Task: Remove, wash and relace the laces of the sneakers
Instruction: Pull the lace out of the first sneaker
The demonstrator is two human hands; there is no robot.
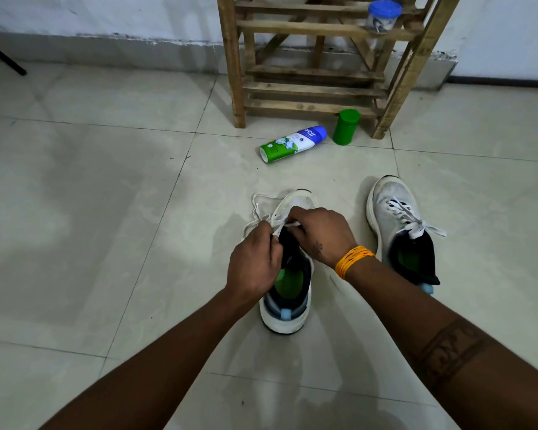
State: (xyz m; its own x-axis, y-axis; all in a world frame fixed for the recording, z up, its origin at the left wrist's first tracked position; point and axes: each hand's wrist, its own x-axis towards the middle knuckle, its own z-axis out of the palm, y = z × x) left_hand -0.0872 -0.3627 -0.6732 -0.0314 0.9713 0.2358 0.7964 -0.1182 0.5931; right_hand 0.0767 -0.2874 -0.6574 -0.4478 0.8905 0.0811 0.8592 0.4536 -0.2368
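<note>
You knelt over two white sneakers on a tiled floor. The near sneaker (288, 274) stood at centre, toe toward 12 o'clock; the second sneaker (399, 228) stood just beside it at 3 o'clock, with its lace tied in a bow.

Your left hand (253, 265) was curled at the near sneaker's tongue, fingers pinching the lace (258, 209). Your right hand (319, 232) was curled over the eyelets, fingertips pinching a strand of the same lace. Loose loops of lace trailed off the toe toward 10 o'clock.

To have done this step well, I judge you needed to hold the tongue steady with the left hand and draw one crossing at a time, top eyelets downward, rather than yanking the whole lace.

Counted: two sneakers; one lace being worked and one tied; two hands. Toward 12 o'clock lay one spray can (292, 144) on its side, one green cup (346, 127) upright beside it, and one wooden rack (317, 57) carrying one blue-lidded jar (382, 17).
</note>
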